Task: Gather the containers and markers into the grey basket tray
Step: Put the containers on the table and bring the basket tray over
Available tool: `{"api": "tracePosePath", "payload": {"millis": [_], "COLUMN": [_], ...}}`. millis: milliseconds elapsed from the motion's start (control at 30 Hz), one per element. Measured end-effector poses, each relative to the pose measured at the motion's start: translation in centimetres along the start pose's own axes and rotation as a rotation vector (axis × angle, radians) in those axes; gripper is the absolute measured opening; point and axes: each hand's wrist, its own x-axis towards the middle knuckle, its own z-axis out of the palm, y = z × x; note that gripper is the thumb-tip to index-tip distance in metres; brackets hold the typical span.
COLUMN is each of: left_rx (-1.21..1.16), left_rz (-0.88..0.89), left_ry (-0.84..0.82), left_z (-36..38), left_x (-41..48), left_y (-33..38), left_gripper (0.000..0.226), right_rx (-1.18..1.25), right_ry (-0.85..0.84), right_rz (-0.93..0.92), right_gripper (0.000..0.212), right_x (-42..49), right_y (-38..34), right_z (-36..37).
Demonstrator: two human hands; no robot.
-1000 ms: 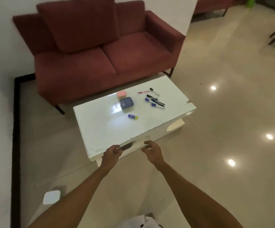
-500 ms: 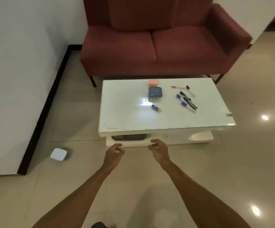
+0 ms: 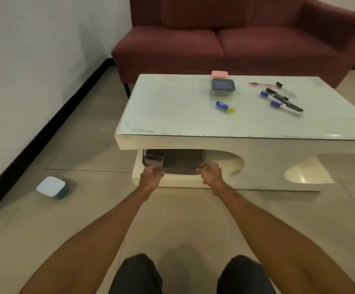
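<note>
The grey basket tray [image 3: 178,161] sits on the low shelf under the white coffee table [image 3: 172,115]. My left hand [image 3: 151,177] grips the tray's front rim at its left, and my right hand [image 3: 209,174] grips the rim at its right. On the tabletop lie a clear container with a blue-grey lid [image 3: 223,85], a pink container [image 3: 219,74] behind it, a blue and yellow marker [image 3: 224,106], and several markers [image 3: 282,99] at the right. A white-lidded teal container [image 3: 51,187] rests on the floor to the left.
A dark red sofa [image 3: 236,39] stands behind the table. A white wall with a black skirting [image 3: 34,143] runs along the left. My knees [image 3: 136,274] show at the bottom on the tiled floor.
I have crouched down and come closer to the table. Both hands have reached under the tabletop and closed on the grey tray's front rim.
</note>
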Motion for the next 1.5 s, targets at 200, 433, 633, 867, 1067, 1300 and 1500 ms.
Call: {"api": "tracePosePath", "payload": {"millis": [200, 433, 633, 867, 1067, 1300, 1500], "left_rx": [-0.076, -0.087, 0.063, -0.057, -0.146, 0.004, -0.067], "left_rz": [-0.103, -0.222, -0.222, -0.363, -0.472, -0.447, -0.302], "left_ry": [0.029, 0.083, 0.238, 0.303, 0.150, 0.256, 0.230], "left_z": [-0.4, -0.4, 0.9, 1.5, 2.0, 1.5, -0.4], "left_x": [4.4, 13.1, 18.9, 24.2, 27.2, 25.3, 19.9], "left_y": [-3.5, -4.3, -4.9, -6.8, -8.6, -9.5, -10.0], "left_gripper": [0.037, 0.032, 0.029, 0.029, 0.048, 0.033, 0.039], "right_rx": [0.018, 0.027, -0.134, -0.128, -0.019, -0.090, 0.028], "right_ry": [-0.013, 0.038, 0.142, 0.090, 0.040, 0.096, 0.043], "right_rz": [0.097, 0.286, 0.253, 0.362, 0.507, 0.348, 0.269], "right_gripper": [0.021, 0.036, 0.059, 0.039, 0.031, 0.025, 0.038], "right_x": [2.6, 9.8, 15.9, 20.7, 23.4, 20.3, 15.8], "right_y": [3.0, 4.8, 6.2, 7.7, 8.9, 9.0, 9.8], "right_z": [2.4, 5.2, 6.5, 8.3, 8.8, 7.8, 7.0]}}
